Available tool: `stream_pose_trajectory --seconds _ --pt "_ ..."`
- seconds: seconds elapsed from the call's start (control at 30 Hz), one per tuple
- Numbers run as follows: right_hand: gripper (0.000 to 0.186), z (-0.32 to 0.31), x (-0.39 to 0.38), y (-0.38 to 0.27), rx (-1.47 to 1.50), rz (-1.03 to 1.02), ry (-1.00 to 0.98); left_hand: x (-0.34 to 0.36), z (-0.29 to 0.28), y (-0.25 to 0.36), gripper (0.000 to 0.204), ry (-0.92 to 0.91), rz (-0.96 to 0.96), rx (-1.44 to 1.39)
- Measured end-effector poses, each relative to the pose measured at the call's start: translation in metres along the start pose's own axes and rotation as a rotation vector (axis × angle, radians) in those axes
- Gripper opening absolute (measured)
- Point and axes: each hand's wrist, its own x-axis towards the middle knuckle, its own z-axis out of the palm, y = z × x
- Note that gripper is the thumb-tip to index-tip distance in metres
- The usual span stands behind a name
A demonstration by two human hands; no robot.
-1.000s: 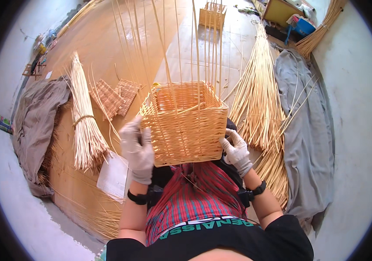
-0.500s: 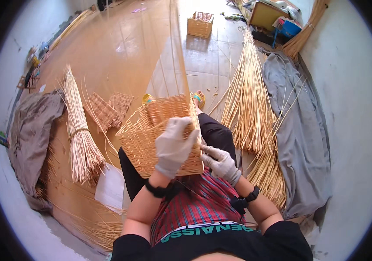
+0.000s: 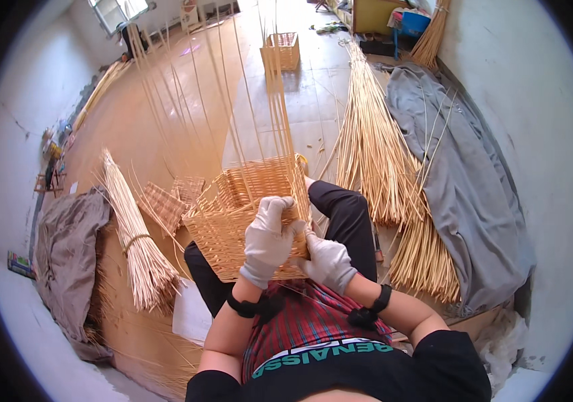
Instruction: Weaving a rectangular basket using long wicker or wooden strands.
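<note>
A partly woven wicker basket (image 3: 219,234) rests on my lap, its tall upright stakes (image 3: 278,114) rising from the rim. My left hand (image 3: 267,238), in a white glove, is closed with its curled fingers at the rim of the near wall. The gloved right hand (image 3: 330,260) grips the basket's near right corner, thumb up along the edge. Both hands lie close together there. The fingertips are partly hidden, so any single strand between them cannot be made out.
A tied willow-rod bundle (image 3: 140,248) and flat woven panels (image 3: 159,204) lie left. A big fan of rods (image 3: 373,154) spreads on the right beside a grey cloth (image 3: 461,187). A finished basket (image 3: 283,53) stands farther ahead.
My right hand has moved left and closed in on the basket's corner. The left hand stays near the rim. The view has tilted upward, and the stakes have swung leftward.
</note>
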Motion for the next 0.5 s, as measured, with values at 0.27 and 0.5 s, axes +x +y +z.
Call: stream_pose_trajectory --seconds 0.27,0.5 --pt "0.035 0.069 0.113 0.045 0.072 0.081 -0.067 0.011 0.059 -0.103 0.040 -0.039 -0.079 0.148" --pt "0.036 0.191 0.107 0.089 0.098 0.347 -0.213 -0.079 0.118 -0.176 0.037 -0.198 -0.199 0.155"
